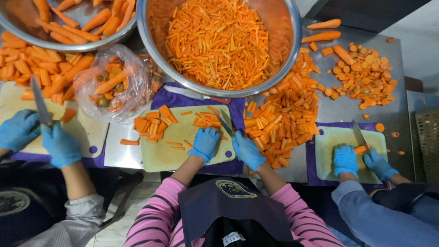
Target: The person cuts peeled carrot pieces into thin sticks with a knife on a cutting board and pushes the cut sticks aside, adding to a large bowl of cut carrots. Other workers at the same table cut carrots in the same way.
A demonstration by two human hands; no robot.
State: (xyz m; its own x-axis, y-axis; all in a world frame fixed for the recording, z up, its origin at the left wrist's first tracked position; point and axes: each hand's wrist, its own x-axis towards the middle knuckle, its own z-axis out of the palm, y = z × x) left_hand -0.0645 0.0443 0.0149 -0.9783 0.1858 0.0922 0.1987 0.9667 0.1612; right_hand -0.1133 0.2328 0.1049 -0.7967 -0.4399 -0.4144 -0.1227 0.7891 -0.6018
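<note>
The person in the pink striped sleeves is working at the middle green cutting board [160, 153], both hands in blue gloves. The left hand [204, 143] is pressing down on the board, its grip curled together over a small bit of carrot; exactly what it is pinning is hidden under the glove. The right hand [247, 151] is holding a knife [225, 124], grip clamped around the handle, blade angling up and left toward the thin carrot sticks [206, 120] lying on the board's upper right part. Thicker carrot chunks [154, 122] are sitting on the board's upper left corner, with a few stray slivers between them and the left hand.

Just beside the right hand, a big heap of cut carrot blocks [283, 116] is spreading over the steel desk [120, 153]. Above the board, a large steel bowl [292, 50] is brimming with fine carrot sticks. Another bowl [68, 45] at upper left is holding whole peeled carrots, and a clear plastic bag [114, 84] with carrot ends is lying beside it.

To the left, another person's gloved hands are gripping a knife [40, 103] over a pale board. To the right, a third person is slicing a carrot on a green board [336, 137], with round trimmings [366, 75] piled beyond it.
</note>
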